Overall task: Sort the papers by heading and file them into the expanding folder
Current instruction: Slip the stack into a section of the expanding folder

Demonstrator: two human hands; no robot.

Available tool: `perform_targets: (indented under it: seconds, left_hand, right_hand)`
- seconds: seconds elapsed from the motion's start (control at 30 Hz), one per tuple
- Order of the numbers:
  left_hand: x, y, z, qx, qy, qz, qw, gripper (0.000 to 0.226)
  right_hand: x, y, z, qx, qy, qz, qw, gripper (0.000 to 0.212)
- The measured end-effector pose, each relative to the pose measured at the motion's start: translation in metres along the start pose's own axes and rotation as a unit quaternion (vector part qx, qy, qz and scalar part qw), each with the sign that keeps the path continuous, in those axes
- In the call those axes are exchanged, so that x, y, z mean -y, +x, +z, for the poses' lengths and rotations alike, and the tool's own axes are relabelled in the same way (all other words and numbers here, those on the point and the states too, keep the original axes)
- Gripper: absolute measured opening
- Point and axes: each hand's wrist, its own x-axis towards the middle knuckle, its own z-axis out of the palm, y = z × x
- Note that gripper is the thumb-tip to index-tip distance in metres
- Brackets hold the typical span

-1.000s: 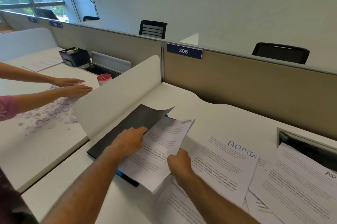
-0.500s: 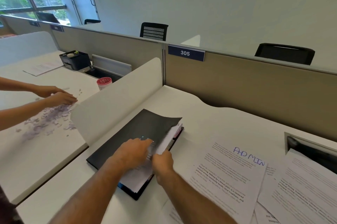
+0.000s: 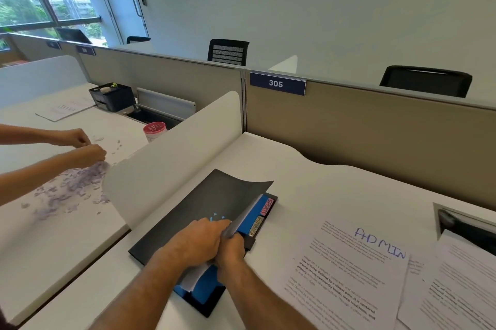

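Note:
A black expanding folder [image 3: 198,206] lies on the white desk, its cover lifted along the right edge. Blue dividers [image 3: 255,215] with tabs reading SPORTS and FINANCE show under the cover. My left hand [image 3: 198,241] rests on the cover and pinches its edge. My right hand [image 3: 230,250] is pressed against the folder's open side beside the left, fingers tucked under the cover among white sheets [image 3: 194,277]. A sheet headed ADMIN [image 3: 346,273] lies to the right, on top of other loose papers [image 3: 456,284].
A curved white divider [image 3: 171,158] borders the folder on the left. Beyond it another person's hands [image 3: 83,147] work over paper scraps [image 3: 72,184]. A tan partition [image 3: 375,139] marked 305 closes the back. A cable opening [image 3: 467,227] sits at right.
The sheet I held has gone into the folder and is out of sight. The cover has come down lower. Both my hands have closed together at the folder's open edge.

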Motion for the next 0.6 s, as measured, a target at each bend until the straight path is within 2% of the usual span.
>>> perform_targets:
  seconds: [0.2,0.3,0.4,0.47,0.6]
  left_hand:
    - [0.0,-0.003,0.003,-0.054,-0.005,0.01,0.998,0.034]
    - [0.0,-0.007,0.01,-0.084,-0.022,0.027,0.996,0.027]
    - [-0.006,-0.01,0.025,-0.103,-0.003,0.022,0.994,0.02]
    - [-0.011,-0.013,0.036,-0.1,0.028,-0.003,0.995,0.026]
    - [-0.018,-0.021,0.049,-0.098,0.05,-0.026,0.994,0.029]
  right_hand:
    - [0.005,-0.003,-0.025,-0.021,-0.196,-0.103,0.975,0.041]
    - [0.003,-0.005,-0.045,-0.05,-0.323,-0.148,0.933,0.053]
    - [0.001,-0.011,-0.066,-0.073,-0.347,-0.147,0.923,0.043]
    - [-0.001,-0.016,-0.08,-0.085,-0.344,-0.134,0.926,0.036]
    - [-0.001,-0.019,-0.108,-0.053,-0.302,-0.117,0.945,0.033]
